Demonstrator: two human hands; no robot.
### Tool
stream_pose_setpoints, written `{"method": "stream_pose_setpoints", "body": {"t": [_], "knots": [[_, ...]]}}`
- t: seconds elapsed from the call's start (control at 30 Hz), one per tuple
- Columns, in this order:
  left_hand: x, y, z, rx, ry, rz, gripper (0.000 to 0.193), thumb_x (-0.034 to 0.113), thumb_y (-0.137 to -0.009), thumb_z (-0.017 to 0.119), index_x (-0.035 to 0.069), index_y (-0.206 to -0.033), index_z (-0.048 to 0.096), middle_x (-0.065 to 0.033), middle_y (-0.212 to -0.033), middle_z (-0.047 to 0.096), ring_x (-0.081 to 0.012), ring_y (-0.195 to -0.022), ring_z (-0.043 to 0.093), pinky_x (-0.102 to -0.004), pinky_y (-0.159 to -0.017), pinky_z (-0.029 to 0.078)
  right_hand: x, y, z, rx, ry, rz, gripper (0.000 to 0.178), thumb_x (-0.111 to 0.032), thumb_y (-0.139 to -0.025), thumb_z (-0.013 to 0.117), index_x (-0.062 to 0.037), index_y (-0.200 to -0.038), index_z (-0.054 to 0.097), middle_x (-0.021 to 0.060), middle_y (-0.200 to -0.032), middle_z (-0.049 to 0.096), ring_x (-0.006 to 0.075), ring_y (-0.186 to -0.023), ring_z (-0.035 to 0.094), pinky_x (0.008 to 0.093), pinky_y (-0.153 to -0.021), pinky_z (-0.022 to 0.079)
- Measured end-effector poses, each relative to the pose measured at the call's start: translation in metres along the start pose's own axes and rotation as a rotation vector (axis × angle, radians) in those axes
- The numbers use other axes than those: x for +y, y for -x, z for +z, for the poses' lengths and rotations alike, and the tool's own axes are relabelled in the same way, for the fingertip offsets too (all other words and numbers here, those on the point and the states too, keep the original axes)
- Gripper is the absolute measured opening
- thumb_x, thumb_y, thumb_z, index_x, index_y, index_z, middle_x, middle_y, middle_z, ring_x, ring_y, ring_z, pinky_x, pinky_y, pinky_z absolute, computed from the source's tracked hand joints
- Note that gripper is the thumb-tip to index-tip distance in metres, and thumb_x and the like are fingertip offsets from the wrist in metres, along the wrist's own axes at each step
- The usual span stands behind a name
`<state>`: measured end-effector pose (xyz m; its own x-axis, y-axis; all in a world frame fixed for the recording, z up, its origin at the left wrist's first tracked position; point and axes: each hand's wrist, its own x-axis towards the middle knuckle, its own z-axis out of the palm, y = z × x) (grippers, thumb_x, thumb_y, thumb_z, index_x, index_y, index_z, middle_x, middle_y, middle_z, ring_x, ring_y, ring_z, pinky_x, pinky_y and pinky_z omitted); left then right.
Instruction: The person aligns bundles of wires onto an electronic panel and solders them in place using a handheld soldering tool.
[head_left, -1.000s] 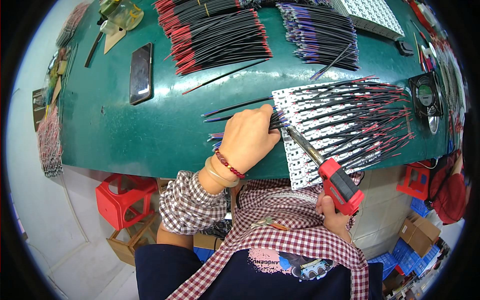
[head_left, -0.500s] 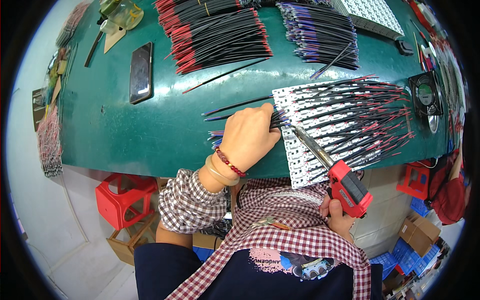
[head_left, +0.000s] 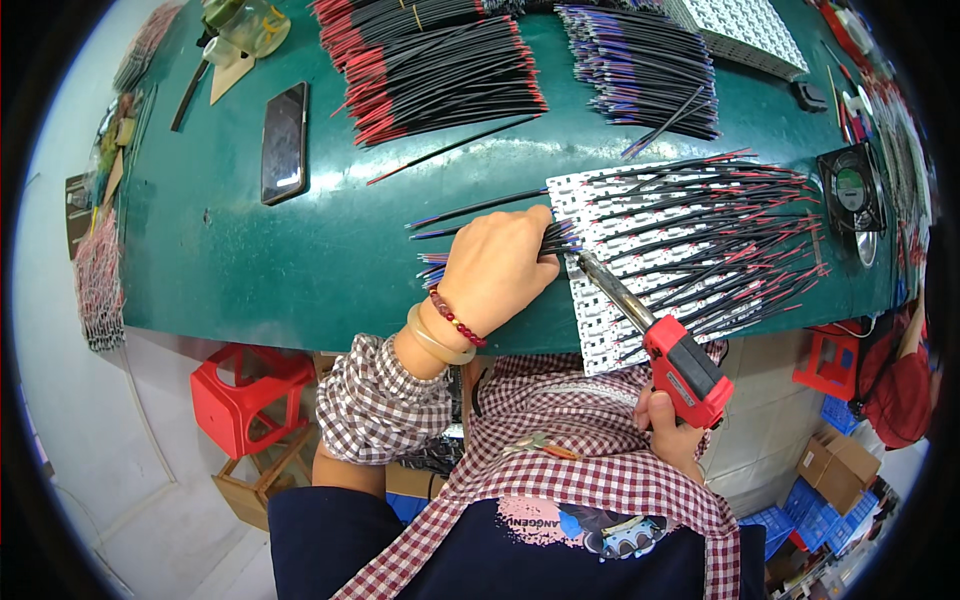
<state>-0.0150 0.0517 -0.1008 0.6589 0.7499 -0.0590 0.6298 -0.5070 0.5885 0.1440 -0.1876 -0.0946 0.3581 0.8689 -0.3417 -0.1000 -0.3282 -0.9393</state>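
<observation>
My left hand (head_left: 500,262) is closed over a bunch of thin black wires (head_left: 432,268) with blue ends, at the left edge of a white panel of small circuit boards (head_left: 600,345). Gripped by its handle in my right hand (head_left: 672,432) is a red and black soldering gun (head_left: 690,372). The gun's metal tip points up and left, to the wire ends beside my left fingers. Whether the tip touches a wire or the board is too small to tell. Rows of black wires with red ends (head_left: 720,235) lie across the panel toward the right.
Behind the panel lie a heap of red-ended black wires (head_left: 445,80) and a blue-ended heap (head_left: 645,70). A phone (head_left: 285,143) rests on the green table (head_left: 230,260). A small fan (head_left: 852,188) stands at the right, and stacked white panels (head_left: 745,30) sit at the back.
The soldering gun has shifted slightly left and up with my right hand, its tip now nearer my left fingers. My left hand has barely moved and still grips the wires.
</observation>
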Motion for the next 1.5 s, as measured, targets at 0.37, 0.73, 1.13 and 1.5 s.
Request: {"method": "stream_pose_setpoints", "body": {"t": [0.37,0.73,1.13,1.5], "knots": [[0.009,0.002,0.0,0.021,-0.069,-0.015,0.018,0.01,-0.071,0.065,0.0,-0.078,0.051,-0.0189,-0.072,0.061,-0.0385,-0.07,0.06,-0.0463,-0.063,0.047,-0.002,-0.003,0.001,0.007,-0.018,0.012,0.022,-0.021,-0.093,0.06,-0.0009,-0.085,0.057,0.0024,-0.068,0.056,0.0085,-0.057,0.052,0.0237,-0.052,0.041],[0.004,0.005,0.002,0.018,-0.007,0.007,0.018,0.01,-0.074,0.065,-0.001,-0.08,0.052,-0.0212,-0.076,0.061,-0.0396,-0.074,0.06,-0.0457,-0.065,0.047,-0.008,0.005,-0.006,0.166,-0.1,-0.11,0.032,-0.027,-0.093,0.058,0.004,-0.1,0.052,0.0095,-0.069,0.056,0.0122,-0.053,0.05,0.0262,-0.048,0.042],[0.017,0.025,-0.016,0.528,0.196,0.045,0.012,0.0,-0.08,0.063,-0.002,-0.088,0.054,-0.0156,-0.072,0.058,-0.0196,-0.059,0.056,-0.0299,-0.057,0.045,0.001,0.017,-0.017,0.163,-0.027,-0.109,0.056,-0.04,-0.092,0.058,0.0049,-0.123,0.045,0.0091,-0.064,0.053,0.013,-0.048,0.045,0.026,-0.044,0.037],[0.013,0.019,0.011,0.05,0.107,-0.121,0.02,0.011,-0.074,0.067,-0.003,-0.079,0.054,-0.0228,-0.066,0.058,-0.0418,-0.067,0.058,-0.0426,-0.057,0.045,0.008,0.012,-0.008,0.042,-0.032,-0.123,0.046,-0.029,-0.093,0.059,0.0073,-0.118,0.046,0.01,-0.061,0.054,0.0129,-0.048,0.047,0.0269,-0.045,0.04]]}}
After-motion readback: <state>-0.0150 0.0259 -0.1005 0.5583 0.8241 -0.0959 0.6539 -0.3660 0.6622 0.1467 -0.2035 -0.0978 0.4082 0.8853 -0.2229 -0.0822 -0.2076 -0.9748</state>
